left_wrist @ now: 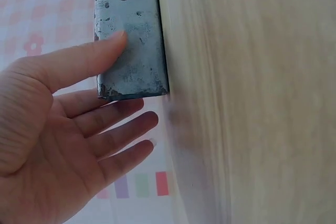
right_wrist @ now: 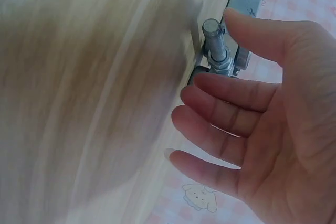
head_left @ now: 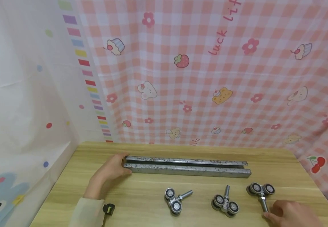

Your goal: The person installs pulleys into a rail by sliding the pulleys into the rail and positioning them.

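Observation:
A grey, scuffed steel channel rail [head_left: 186, 169] lies lengthwise across the table, its slot facing up. My left hand [head_left: 111, 168] holds the rail's left end: in the left wrist view the thumb [left_wrist: 107, 56] lies on its near side, while the other fingers reach behind and past the end. At the right, a twin-wheel roller trolley [head_left: 261, 190] has its bolt [right_wrist: 214, 40] pointing toward me. My right hand [head_left: 293, 214] is at that bolt, thumb tip right beside it, fingers [right_wrist: 210, 124] loosely extended below.
Two more roller trolleys lie in front of the rail, one left of middle [head_left: 173, 201] and one right of middle [head_left: 225, 203]. A small black object [head_left: 108, 208] is beside the left sleeve [head_left: 87, 212]. A checked curtain [head_left: 198, 78] hangs behind the wooden table [head_left: 141, 201].

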Demonstrator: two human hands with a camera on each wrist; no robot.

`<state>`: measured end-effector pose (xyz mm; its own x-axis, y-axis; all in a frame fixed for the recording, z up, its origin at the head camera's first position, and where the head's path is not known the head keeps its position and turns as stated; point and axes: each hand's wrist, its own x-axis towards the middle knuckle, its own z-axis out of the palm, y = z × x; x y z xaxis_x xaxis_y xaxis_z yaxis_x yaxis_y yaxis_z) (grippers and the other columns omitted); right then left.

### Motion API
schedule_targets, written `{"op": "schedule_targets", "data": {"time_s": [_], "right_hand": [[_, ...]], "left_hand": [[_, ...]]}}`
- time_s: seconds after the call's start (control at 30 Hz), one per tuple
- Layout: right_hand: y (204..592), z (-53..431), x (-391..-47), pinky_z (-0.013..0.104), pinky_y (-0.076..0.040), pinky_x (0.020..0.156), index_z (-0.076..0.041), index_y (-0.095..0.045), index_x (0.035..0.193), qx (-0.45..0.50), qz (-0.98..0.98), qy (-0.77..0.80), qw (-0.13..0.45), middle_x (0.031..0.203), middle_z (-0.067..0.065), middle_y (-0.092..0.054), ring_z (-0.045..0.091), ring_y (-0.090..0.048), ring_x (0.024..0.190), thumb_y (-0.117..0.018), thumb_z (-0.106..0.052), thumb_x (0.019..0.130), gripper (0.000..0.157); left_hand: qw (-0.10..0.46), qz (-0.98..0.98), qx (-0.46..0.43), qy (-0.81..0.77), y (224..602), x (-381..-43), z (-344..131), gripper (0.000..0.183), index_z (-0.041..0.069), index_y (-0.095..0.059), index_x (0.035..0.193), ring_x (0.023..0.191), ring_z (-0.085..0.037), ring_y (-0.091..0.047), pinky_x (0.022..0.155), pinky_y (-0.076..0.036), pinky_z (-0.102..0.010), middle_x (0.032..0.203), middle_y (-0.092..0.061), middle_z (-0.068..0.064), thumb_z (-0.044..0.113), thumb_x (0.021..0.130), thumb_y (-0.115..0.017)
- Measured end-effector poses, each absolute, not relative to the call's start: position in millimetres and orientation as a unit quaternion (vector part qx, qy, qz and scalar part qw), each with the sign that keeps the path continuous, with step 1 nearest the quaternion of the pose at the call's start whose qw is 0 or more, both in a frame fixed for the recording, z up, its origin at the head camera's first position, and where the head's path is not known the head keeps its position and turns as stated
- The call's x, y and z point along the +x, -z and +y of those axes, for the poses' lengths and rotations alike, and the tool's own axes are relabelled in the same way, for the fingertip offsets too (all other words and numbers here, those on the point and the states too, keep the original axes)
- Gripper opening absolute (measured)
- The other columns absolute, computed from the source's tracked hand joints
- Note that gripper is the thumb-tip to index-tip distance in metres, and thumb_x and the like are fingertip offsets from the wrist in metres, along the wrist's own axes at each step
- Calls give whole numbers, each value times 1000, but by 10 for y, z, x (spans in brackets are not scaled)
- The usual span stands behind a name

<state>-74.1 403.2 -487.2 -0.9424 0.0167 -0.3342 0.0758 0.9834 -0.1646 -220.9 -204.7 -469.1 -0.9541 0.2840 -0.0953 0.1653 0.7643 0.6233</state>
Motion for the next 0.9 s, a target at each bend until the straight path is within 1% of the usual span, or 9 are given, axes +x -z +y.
{"op": "schedule_targets", "data": {"time_s": [0.2,0.43,0.63,0.77,0.9], "right_hand": [[4911,4000,-756,36,-39,59,-20,-68,81,16,980,92,178,74,-5,-55,18,-50,67,-77,-63,85,44],[4893,3922,-753,34,-38,57,-20,-64,75,0,982,98,163,68,-6,-52,16,-48,63,-82,-48,86,35],[4891,3889,-752,34,-38,57,-18,-63,75,1,979,101,175,67,-5,-52,16,-48,63,-82,-43,89,34],[4898,3873,-756,32,-36,56,-18,-63,75,11,977,113,182,67,-5,-52,15,-48,63,-81,-38,90,31],[4895,3869,-744,29,-36,53,-18,-63,74,15,976,128,177,65,-4,-53,15,-49,61,-78,-33,91,27]], "left_hand": [[86,936,120,-319,4700,-2211,-2041,73,-9,-51,148,125,-43,-60,106,-52,-56,136,-63,-27,9,86,-85],[89,934,119,-324,4712,-2216,-2053,71,-8,-51,148,128,-43,-59,107,-51,-56,139,-61,-28,9,88,-84],[83,935,123,-322,4721,-2223,-2054,70,-8,-53,146,125,-41,-61,106,-52,-55,135,-64,-26,9,87,-85],[82,934,125,-325,4722,-2221,-2045,69,-8,-54,145,122,-39,-62,104,-53,-54,132,-65,-24,9,87,-86],[84,934,122,-325,4722,-2221,-2052,69,-8,-54,146,121,-38,-63,102,-54,-54,131,-66,-23,9,87,-86]]}}
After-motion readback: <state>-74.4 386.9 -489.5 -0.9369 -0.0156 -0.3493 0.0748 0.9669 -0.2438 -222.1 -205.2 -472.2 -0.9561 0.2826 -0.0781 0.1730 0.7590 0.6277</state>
